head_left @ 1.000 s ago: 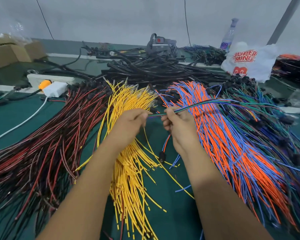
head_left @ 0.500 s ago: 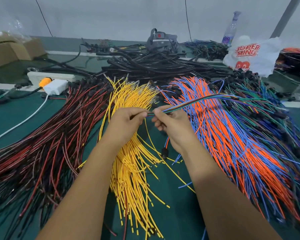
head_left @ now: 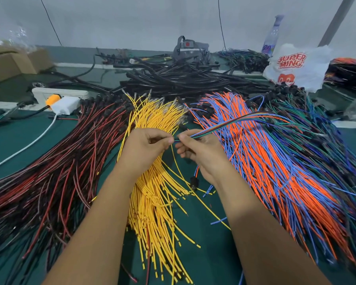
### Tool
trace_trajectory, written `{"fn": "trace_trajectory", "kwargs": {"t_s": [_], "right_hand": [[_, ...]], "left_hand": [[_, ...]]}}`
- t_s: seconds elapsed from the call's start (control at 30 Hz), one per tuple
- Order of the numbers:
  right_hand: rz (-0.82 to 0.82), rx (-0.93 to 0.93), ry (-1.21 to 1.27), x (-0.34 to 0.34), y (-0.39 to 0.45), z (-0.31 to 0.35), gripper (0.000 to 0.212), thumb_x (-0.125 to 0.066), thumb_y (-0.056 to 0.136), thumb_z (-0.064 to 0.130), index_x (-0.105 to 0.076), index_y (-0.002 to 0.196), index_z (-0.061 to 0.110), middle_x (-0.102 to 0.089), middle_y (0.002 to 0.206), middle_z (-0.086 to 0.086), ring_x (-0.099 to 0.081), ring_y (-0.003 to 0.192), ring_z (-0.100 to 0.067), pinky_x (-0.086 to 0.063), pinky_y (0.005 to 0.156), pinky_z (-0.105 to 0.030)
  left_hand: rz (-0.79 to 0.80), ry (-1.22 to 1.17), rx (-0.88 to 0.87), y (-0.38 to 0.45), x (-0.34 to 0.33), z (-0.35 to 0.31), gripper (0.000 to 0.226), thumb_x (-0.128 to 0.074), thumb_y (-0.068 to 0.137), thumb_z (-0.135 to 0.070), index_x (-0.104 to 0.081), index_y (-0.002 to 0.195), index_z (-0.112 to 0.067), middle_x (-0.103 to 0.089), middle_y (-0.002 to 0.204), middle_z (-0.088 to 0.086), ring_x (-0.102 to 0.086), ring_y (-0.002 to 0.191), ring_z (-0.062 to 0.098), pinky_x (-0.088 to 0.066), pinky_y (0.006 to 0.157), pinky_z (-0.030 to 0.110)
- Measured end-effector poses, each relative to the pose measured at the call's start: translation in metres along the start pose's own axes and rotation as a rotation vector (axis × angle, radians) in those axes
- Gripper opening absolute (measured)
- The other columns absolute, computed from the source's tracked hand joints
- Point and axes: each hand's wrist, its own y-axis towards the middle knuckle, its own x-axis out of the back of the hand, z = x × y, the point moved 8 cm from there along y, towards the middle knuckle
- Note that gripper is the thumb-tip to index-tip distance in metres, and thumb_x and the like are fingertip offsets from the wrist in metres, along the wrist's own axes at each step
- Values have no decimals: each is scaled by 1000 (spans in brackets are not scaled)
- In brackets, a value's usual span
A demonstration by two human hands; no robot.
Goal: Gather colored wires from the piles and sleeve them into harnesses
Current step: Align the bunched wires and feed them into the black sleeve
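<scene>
Pinched: mixed-colour wire bundle [head_left: 224,125], ends between right hand [head_left: 201,149] fingertips; left hand [head_left: 146,149] fingers curled at bundle tip, contents unclear. Change: hands closer together mid-table; sleeving seemingly starting.

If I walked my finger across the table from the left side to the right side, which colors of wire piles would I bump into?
Red and black wires → yellow wires → orange and blue wires → green and purple wires.
</scene>
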Motion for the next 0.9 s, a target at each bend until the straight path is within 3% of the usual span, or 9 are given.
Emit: {"fn": "trace_trajectory", "kwargs": {"t_s": [0.07,0.23,0.4,0.63,0.73,0.8,0.9], "right_hand": [[28,-14,15,-2,-2,0,10,-59,93,3,-65,85,4,-64,66,-7,-61,56,-10,-51,56,-18],[16,11,70,-2,-1,3,8,-60,91,-2,-64,84,0,-64,63,-6,-62,56,-10,-52,57,-18],[-62,90,11,-1,1,7,9,-60,91,-3,-63,85,3,-65,67,-8,-64,59,-12,-51,58,-19],[-101,136,-152,3,0,12,13,-58,92,-4,-62,84,5,-64,65,-7,-63,56,-9,-51,56,-19],[-120,144,-46,5,-1,15,13,-56,92,-6,-61,84,4,-63,66,-9,-62,55,-8,-50,55,-18],[-133,145,7,8,-1,17,14,-57,92,-6,-61,84,4,-63,67,-10,-62,54,-8,-50,54,-17],[-83,156,36,3,-1,19,16,-57,91,-7,-62,82,5,-64,65,-8,-63,55,-9,-50,55,-18]], "left_hand": [[6,10,-21,0,0,-1,23,-70,84,-10,-71,76,-32,-71,72,0,-58,63,3,-50,63,20],[15,-18,-45,1,0,-4,22,-71,84,-11,-73,79,-32,-71,72,-13,-60,65,-1,-51,65,16],[-19,-230,104,4,5,12,12,-70,84,-12,-74,83,-24,-70,68,-7,-64,67,6,-54,67,19],[-50,-54,24,4,12,8,14,-78,77,-14,-75,81,-28,-74,78,-9,-69,76,6,-53,69,15],[-109,-269,77,3,17,10,10,-77,73,-23,-74,82,-20,-73,73,-2,-69,73,13,-57,74,25],[-246,-436,146,3,29,19,12,-72,79,-23,-71,85,-13,-68,67,-4,-65,66,9,-57,78,29],[-327,-680,194,5,34,25,30,-43,101,-31,-65,109,-12,-69,87,1,-66,82,11,-54,84,32]]}}
